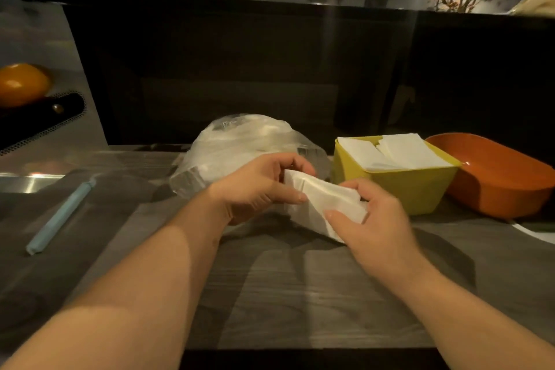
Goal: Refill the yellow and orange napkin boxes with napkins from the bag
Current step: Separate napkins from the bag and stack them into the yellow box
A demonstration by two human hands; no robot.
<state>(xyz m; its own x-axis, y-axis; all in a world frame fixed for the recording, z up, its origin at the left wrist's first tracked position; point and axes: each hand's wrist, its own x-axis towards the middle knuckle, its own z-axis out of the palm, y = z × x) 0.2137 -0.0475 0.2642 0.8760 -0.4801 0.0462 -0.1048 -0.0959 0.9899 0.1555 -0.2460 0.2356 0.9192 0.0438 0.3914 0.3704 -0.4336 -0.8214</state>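
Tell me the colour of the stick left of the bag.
The stick is light blue, seen in the head view.

Hands x2: L hand point(258, 186), R hand point(371, 221). Boxes x2: yellow box point(414, 186), orange box point(504, 189). Bag point(240, 141) x1. Stick point(60, 215) x1.

On the wooden counter point(300, 294) lies a light blue stick point(60, 215); at far left, an orange fruit point(22, 84).

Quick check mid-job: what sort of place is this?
Probably a restaurant or café service counter: yellow napkin box and orange box, stainless steel worktop at left, dark raised bar ledge behind.
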